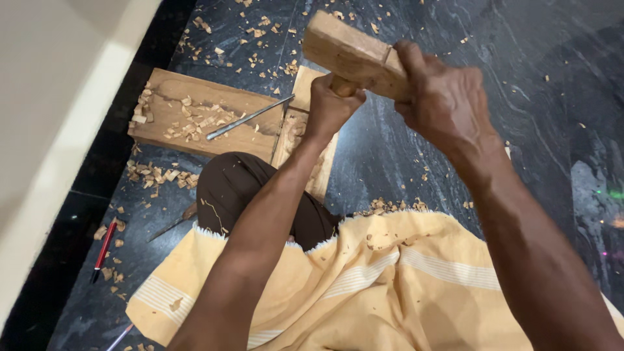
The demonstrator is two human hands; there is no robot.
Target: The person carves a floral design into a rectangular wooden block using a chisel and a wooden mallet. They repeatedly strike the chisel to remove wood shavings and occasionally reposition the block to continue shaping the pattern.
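I hold a wooden mallet (351, 55) raised above the floor with both hands. My left hand (330, 107) is closed around its short handle just under the head. My right hand (442, 97) clasps the right end of the blocky head. Below my left forearm a pale carved wooden piece (304, 88) lies on the dark floor, partly hidden by my arm. To its left a flat wooden board (169, 97) carries wood chips and a thin metal chisel (247, 118) lying at a slant.
Wood chips (159, 175) are scattered over the dark stone floor (520, 58). A red pen (104, 250) lies at the left near a pale wall (45, 97). A second blade (172, 224) lies by my knee (234, 185). A yellow striped cloth (390, 279) covers my lap.
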